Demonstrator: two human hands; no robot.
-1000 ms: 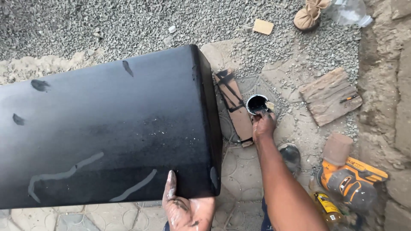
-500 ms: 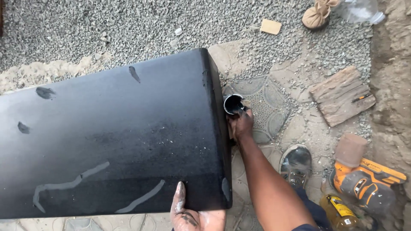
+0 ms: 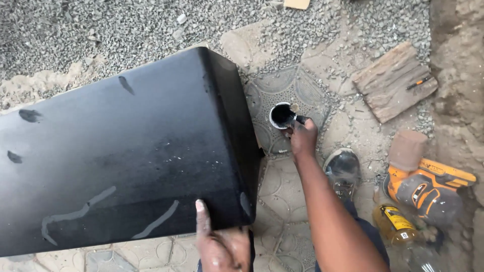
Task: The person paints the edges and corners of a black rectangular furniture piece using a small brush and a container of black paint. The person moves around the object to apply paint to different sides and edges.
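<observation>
- Left hand [image 3: 219, 247]: placed at the near lower corner of the large black panel [image 3: 126, 156]; thumb laid flat on the painted top face, remaining fingers hidden under the edge (grip beneath cannot be told)
- Black panel: fills the left half of the view, tilted, its right end face turned toward the small can; top face carries several dull grey streaks and dark spots
- Right hand [image 3: 302, 135]: extended forward, fingers closed around a dark-tipped tool (probably a brush, head hidden) at the rim of the small can [image 3: 281, 115]
- Small can: round, white-rimmed, black inside, standing on the patterned paving [image 3: 282, 201] just right of the panel's end face
- Shoe [image 3: 343, 168]: on the paving, near the right forearm
- Wooden block [image 3: 393, 80]: on the ground, well apart from the can, upper right
- Orange power tool [image 3: 428, 189] and yellow bottle [image 3: 396, 221]: lying together at the right edge, near the shoe
</observation>
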